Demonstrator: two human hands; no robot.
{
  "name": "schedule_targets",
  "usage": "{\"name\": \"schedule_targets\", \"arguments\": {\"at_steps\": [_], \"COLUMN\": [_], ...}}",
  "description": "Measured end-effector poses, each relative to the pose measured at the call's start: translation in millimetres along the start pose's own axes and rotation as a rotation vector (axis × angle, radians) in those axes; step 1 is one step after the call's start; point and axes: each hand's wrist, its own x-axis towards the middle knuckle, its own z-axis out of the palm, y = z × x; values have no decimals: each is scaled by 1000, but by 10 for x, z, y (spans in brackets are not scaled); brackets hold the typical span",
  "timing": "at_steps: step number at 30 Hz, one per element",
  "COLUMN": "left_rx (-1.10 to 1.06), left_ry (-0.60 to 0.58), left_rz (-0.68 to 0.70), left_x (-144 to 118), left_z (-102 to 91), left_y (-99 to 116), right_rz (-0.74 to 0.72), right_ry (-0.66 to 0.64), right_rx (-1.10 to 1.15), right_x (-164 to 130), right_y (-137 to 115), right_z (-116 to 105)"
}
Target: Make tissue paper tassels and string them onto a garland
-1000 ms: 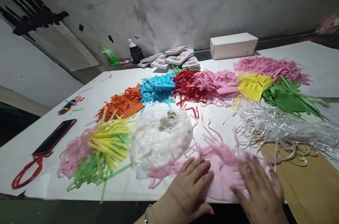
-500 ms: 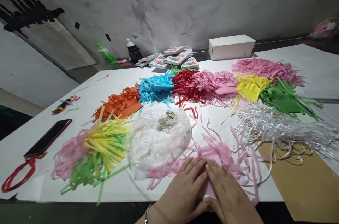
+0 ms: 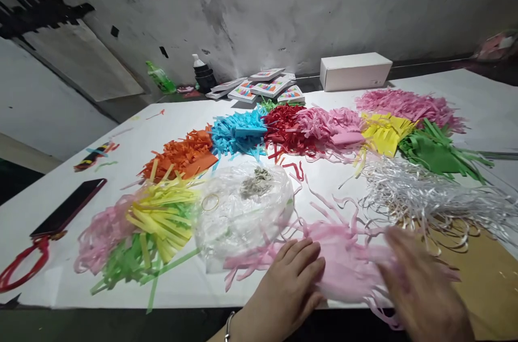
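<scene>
A pink fringed sheet of tissue-like paper [image 3: 340,255] lies spread at the front of the table, with strips trailing from its edges. My left hand [image 3: 289,285] rests flat on the sheet's left part, fingers stretched out. Over the sheet's right side is my right hand [image 3: 423,288], blurred by motion, its fingers extended and the thumb apart; I see nothing held in it. Whether the right hand touches the paper, I cannot tell. Left of the sheet sits a clear plastic bag [image 3: 226,239] with a greyish clump [image 3: 258,182] on it.
Fringed paper bundles in orange [image 3: 180,156], blue [image 3: 238,134], red [image 3: 287,129], yellow [image 3: 386,131] and green [image 3: 437,150] form an arc behind. White strings [image 3: 429,191] overlap brown card [image 3: 485,288] at right. A phone [image 3: 68,207] lies left; a white box [image 3: 356,72] stands at back.
My hands were together on the pink paper. The right hand has moved away to the right, and more of the sheet shows spread out. The left hand stays almost in place.
</scene>
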Motion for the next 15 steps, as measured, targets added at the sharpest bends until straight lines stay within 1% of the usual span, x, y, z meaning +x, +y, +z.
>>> {"name": "schedule_targets", "arguments": {"at_steps": [2, 3, 4, 5, 8, 11, 13, 15], "left_rx": [-24, -37, -49, -59, -86, -124, -127, -64], "left_ry": [76, 110, 137, 149, 146, 144, 152, 121], "left_rz": [-11, -8, -3, 5, 10, -12, -89, -241], "left_x": [17, 23, 24, 20, -20, -46, -3, 103], "left_z": [37, 51, 60, 63, 47, 29, 28, 22], "left_y": [-3, -8, -14, -19, -27, -32, -42, -57], "right_rz": [-269, -353, -401, -415, -338, -171, -55, 70], "right_ry": [-94, -138, -164, -172, -158, -140, -134, -126], "right_rx": [109, 138, 153, 162, 244, 351, 372, 316], "right_x": [29, 27, 15, -6, -86, -109, -66, 12], "right_y": [-203, -268, -304, -311, -237, -203, -249, -318], "right_z": [-48, -39, -14, 17, 101, 149, 192, 259]}}
